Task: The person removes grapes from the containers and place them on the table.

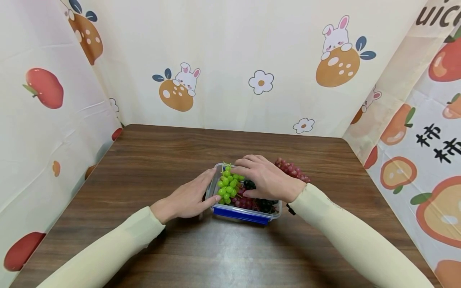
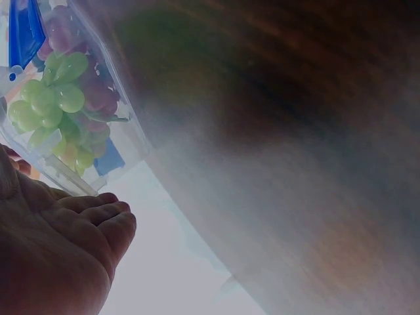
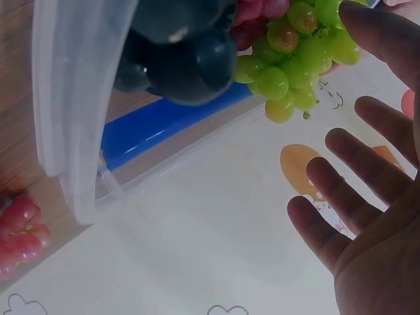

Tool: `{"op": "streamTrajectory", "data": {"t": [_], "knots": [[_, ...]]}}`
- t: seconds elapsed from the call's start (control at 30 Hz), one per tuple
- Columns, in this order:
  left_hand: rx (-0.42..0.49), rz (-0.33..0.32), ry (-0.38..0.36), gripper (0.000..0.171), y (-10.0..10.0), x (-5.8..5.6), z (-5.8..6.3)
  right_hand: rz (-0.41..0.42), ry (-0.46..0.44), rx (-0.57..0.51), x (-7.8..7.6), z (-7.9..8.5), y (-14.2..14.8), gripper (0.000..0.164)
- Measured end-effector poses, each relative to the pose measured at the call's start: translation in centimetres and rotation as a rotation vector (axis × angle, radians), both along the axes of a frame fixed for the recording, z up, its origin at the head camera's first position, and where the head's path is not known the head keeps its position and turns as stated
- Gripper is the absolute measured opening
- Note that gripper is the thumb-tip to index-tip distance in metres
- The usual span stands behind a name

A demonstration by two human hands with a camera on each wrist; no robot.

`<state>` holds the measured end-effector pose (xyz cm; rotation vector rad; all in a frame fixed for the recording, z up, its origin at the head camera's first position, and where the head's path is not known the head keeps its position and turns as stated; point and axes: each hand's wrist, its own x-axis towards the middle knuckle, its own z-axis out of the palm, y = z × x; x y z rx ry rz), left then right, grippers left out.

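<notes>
A clear plastic container (image 1: 210,188) with blue side clips (image 1: 241,215) stands on the table. Inside are a bunch of green grapes (image 1: 227,186) at the left, red grapes (image 1: 245,203) in the middle and black grapes (image 1: 265,206) at the right. My left hand (image 1: 189,197) lies along the container's left side, fingers straight, thumb over the near rim close to the green grapes. Above the container's right part hovers my right hand (image 1: 264,178). In the right wrist view its fingers (image 3: 351,200) are spread with nothing between them, the thumb overlapping the green grapes.
Another bunch of red grapes (image 1: 292,170) lies on the brown wooden table (image 1: 162,148), just beyond the container's right side and partly behind my right hand. Printed fabric (image 1: 230,48) walls off the back and both sides of the table.
</notes>
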<state>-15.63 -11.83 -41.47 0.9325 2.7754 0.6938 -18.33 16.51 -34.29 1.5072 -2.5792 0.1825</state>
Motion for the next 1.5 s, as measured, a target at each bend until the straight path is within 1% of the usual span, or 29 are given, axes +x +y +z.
{"op": "streamTrajectory", "data": {"t": [0.4, 0.87, 1.07, 1.3, 1.5], "knots": [[0.001, -0.003, 0.007, 0.091, 0.1, 0.0, -0.1, -0.001, 0.020, 0.049, 0.0, -0.3, -0.7, 0.070], [0.006, 0.000, 0.021, 0.090, 0.1, 0.0, -0.2, -0.012, 0.030, 0.124, -0.1, -0.6, -1.5, 0.077], [0.000, -0.003, 0.017, 0.090, 0.1, -0.1, -0.1, -0.002, 0.020, 0.118, -0.1, -0.9, -1.7, 0.076], [0.002, 0.004, -0.002, 0.090, 0.1, -0.2, -0.2, 0.012, 0.018, 0.113, -0.1, -1.2, -2.0, 0.078], [-0.002, 0.003, 0.000, 0.089, 0.1, -0.2, -0.3, 0.019, 0.041, 0.123, -0.1, -1.3, -2.1, 0.079]]}}
